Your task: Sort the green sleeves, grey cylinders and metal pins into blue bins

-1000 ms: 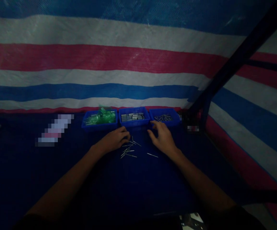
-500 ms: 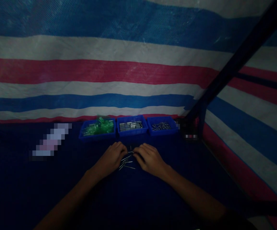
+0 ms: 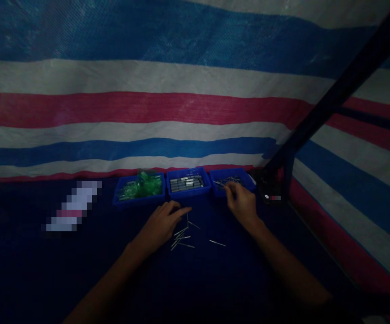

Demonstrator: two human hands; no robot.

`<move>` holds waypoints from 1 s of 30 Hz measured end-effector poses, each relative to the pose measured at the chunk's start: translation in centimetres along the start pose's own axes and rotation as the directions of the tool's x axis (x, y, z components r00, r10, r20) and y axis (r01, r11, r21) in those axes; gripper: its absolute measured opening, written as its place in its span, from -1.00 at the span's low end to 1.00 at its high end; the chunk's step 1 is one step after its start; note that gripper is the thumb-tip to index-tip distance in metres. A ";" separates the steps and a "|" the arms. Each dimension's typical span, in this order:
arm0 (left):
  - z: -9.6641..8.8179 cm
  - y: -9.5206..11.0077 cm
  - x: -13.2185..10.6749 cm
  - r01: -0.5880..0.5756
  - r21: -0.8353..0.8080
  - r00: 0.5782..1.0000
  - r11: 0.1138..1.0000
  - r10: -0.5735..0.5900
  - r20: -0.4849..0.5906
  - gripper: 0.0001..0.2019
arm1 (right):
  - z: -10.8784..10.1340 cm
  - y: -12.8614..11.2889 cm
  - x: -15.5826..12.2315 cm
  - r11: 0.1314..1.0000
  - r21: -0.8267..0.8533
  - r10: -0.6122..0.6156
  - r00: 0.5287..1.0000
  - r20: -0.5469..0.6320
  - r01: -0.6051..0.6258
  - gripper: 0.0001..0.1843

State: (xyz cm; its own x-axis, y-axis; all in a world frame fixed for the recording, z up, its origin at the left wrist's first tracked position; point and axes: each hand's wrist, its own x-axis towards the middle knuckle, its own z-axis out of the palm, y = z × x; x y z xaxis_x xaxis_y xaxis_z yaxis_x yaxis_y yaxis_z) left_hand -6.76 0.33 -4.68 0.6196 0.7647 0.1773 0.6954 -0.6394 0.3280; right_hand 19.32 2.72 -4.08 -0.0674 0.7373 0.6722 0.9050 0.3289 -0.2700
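Note:
Three small blue trays stand in a row at the back of a dark blue table (image 3: 46,279). The left tray (image 3: 137,194) holds green clear parts, the middle tray (image 3: 187,186) holds grey metal blocks, the right tray (image 3: 242,176) holds thin metal pins. My right hand (image 3: 240,202) reaches into the front of the right tray, fingers pinched on a pin. My left hand (image 3: 163,222) rests on the table with a finger stretched toward several loose pins (image 3: 181,236). One more pin (image 3: 217,243) lies apart to the right.
A striped blue, white and red tarp (image 3: 147,108) hangs behind the table and along the right. A dark slanted post (image 3: 329,99) rises at the right corner. A blurred pale object (image 3: 73,206) lies on the table at left.
My right hand left the loose pins in front of me and moved back and right to the pin tray. My left hand stayed by the pins, one finger now stretched out.

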 end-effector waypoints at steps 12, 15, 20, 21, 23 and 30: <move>-0.4 0.5 -0.7 0.253 -0.197 0.967 0.947 -0.256 0.013 -0.88 | -0.2 -6.5 -3.3 0.949 0.275 -0.240 0.916 0.322 0.152 -0.79; -0.8 0.9 -1.3 0.231 -0.360 0.966 0.904 -0.257 -0.025 -0.85 | -0.1 -7.4 -3.4 0.926 0.300 -0.327 0.882 0.340 0.228 -0.84; -1.5 1.7 -1.5 0.230 -0.429 0.969 0.874 -0.245 0.022 -0.81 | -0.7 -7.4 -2.9 0.897 0.317 -0.418 0.826 0.379 0.308 -0.88; -1.6 1.9 -1.4 0.225 -0.432 0.971 0.874 -0.237 0.026 -0.81 | -1.0 -7.4 -2.8 0.892 0.316 -0.432 0.815 0.386 0.323 -0.88; -1.7 2.2 -1.1 0.212 -0.426 0.975 0.880 -0.222 0.028 -0.79 | -1.6 -7.5 -2.6 0.884 0.310 -0.455 0.799 0.394 0.350 -0.88; -1.1 1.1 -1.6 0.220 -0.274 0.969 0.936 -0.243 -0.052 -0.82 | -2.3 -4.3 -1.1 0.958 0.201 -0.246 0.945 0.215 0.204 -0.83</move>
State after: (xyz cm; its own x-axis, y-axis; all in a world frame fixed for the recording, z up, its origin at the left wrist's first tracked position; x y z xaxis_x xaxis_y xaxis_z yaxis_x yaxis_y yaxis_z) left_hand -7.38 -1.51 -3.59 0.4126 0.9000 0.1403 0.6877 -0.4088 0.5999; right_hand 16.45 -0.83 -2.08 -0.3766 0.7428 0.5535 0.7689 0.5839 -0.2605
